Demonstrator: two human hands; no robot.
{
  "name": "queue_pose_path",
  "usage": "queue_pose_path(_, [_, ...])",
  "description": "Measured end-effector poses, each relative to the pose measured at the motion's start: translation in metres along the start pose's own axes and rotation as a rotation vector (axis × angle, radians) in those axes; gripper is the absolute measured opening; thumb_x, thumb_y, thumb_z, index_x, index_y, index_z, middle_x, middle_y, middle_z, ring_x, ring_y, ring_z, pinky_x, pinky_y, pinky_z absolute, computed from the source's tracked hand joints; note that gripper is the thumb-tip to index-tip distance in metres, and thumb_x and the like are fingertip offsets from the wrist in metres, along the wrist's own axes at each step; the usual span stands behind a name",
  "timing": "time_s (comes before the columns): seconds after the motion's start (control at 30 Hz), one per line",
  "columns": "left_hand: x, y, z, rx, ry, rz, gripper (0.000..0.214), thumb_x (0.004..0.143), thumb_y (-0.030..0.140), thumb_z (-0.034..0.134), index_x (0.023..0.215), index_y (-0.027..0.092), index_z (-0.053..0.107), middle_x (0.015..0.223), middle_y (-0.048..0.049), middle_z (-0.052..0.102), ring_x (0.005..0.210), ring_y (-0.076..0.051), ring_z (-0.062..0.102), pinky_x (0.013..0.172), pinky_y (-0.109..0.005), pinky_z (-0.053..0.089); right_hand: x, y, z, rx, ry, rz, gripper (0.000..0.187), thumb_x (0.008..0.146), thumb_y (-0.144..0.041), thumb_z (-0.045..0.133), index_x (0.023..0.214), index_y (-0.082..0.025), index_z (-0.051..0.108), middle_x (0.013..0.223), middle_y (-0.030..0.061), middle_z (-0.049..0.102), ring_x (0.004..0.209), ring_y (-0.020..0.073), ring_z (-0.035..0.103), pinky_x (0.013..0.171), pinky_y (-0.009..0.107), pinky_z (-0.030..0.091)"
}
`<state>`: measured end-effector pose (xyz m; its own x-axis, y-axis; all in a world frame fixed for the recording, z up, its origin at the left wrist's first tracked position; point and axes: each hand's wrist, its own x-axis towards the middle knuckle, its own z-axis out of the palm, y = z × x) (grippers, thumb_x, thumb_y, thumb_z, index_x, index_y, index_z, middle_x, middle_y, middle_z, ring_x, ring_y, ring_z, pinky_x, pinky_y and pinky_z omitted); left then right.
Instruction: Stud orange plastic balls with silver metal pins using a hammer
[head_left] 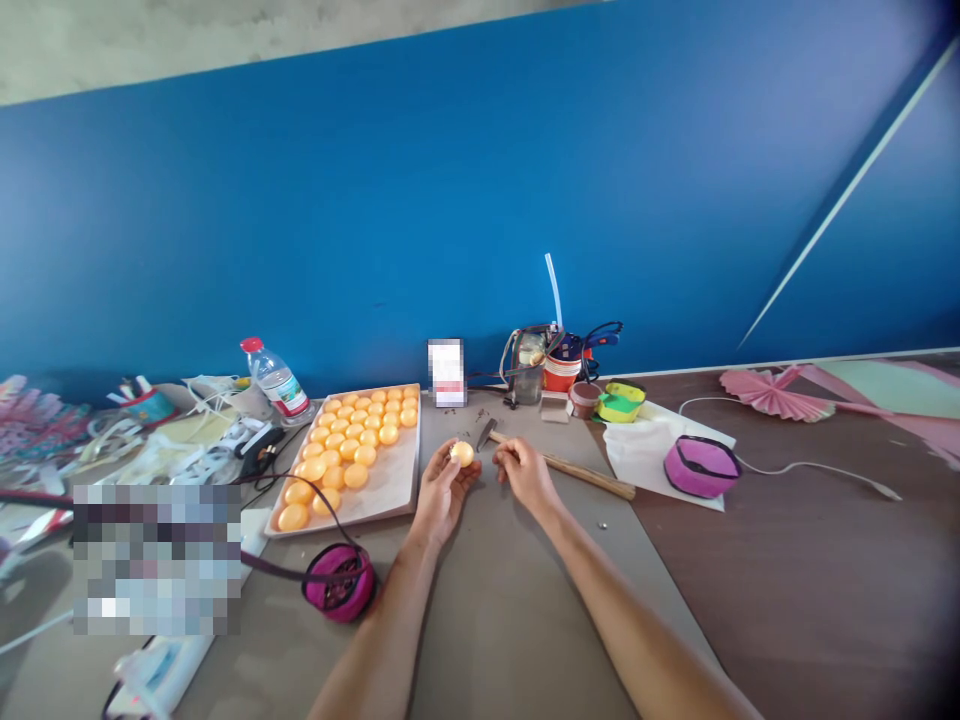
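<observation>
My left hand [444,487] is closed around a small orange ball [463,453], holding it up above the grey mat [510,590]. My right hand [522,470] is just to the right of it, fingers curled in a pinch; what it grips is too small to make out. A hammer [570,468] with a wooden handle lies on the mat behind my right hand, its metal head near the ball. A white tray [390,485] to the left of my left hand carries several rows of the same orange balls [352,445].
A water bottle [277,381] stands behind the tray. Two magenta pouches [339,582] [701,466] lie on the table, one near left, one right on white paper. Cups, tools and cables [559,368] crowd the blue wall. Pink paper fans [776,394] lie far right; clutter fills the left.
</observation>
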<state>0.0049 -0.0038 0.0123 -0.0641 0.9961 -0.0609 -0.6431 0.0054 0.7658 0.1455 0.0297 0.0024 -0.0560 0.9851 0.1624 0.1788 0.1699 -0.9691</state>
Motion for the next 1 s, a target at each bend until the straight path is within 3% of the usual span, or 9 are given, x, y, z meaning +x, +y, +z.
queue_pose_path(0.17, [0.0, 0.0, -0.002, -0.004, -0.037, -0.005, 0.038, 0.069, 0.027, 0.069, 0.104, 0.02, 0.055, 0.088, -0.0024, 0.065, 0.075, -0.014, 0.064, 0.08, -0.033, 0.047, 0.001, 0.0, 0.006, 0.453, 0.011, 0.082, 0.019, 0.07, -0.036, 0.059, 0.067, -0.02, 0.049, 0.049, -0.0088, 0.044, 0.039, 0.0064, 0.038, 0.055, 0.026, 0.043])
queue_pose_path(0.3, [0.001, 0.0, -0.004, -0.012, -0.031, -0.012, 0.037, 0.069, 0.027, 0.069, 0.103, 0.019, 0.055, 0.087, -0.0026, 0.065, 0.077, -0.016, 0.064, 0.082, -0.035, 0.047, -0.001, 0.0, 0.006, 0.575, -0.095, 0.13, 0.02, 0.066, -0.035, 0.063, 0.072, -0.017, 0.057, 0.055, -0.0055, 0.053, 0.046, 0.0076, 0.047, 0.058, 0.026, 0.043])
queue_pose_path(0.47, [0.002, -0.001, -0.006, -0.019, 0.005, -0.028, 0.032, 0.07, 0.03, 0.068, 0.098, 0.018, 0.056, 0.086, -0.003, 0.065, 0.076, -0.016, 0.064, 0.081, -0.035, 0.048, -0.003, -0.002, 0.009, 0.532, -0.102, 0.12, 0.019, 0.063, -0.029, 0.063, 0.076, -0.018, 0.056, 0.063, -0.0032, 0.059, 0.046, 0.0082, 0.048, 0.052, 0.024, 0.039])
queue_pose_path(0.63, [0.003, -0.003, -0.006, -0.009, 0.007, -0.03, 0.027, 0.072, 0.032, 0.066, 0.091, 0.016, 0.057, 0.082, -0.0028, 0.065, 0.069, -0.014, 0.062, 0.072, -0.03, 0.048, -0.008, -0.004, 0.016, 0.417, -0.096, 0.089, 0.013, 0.065, -0.029, 0.06, 0.071, -0.018, 0.055, 0.056, -0.0051, 0.053, 0.046, 0.0085, 0.045, 0.05, 0.023, 0.036])
queue_pose_path(1.0, [0.0, -0.003, 0.0, 0.033, 0.002, -0.031, 0.028, 0.069, 0.035, 0.069, 0.088, 0.015, 0.061, 0.08, -0.0028, 0.065, 0.068, -0.013, 0.059, 0.068, -0.027, 0.046, -0.011, 0.0, 0.023, 0.233, -0.1, -0.004, 0.011, 0.067, -0.027, 0.056, 0.071, -0.018, 0.06, 0.069, -0.0009, 0.06, 0.065, 0.0126, 0.051, 0.063, 0.024, 0.04])
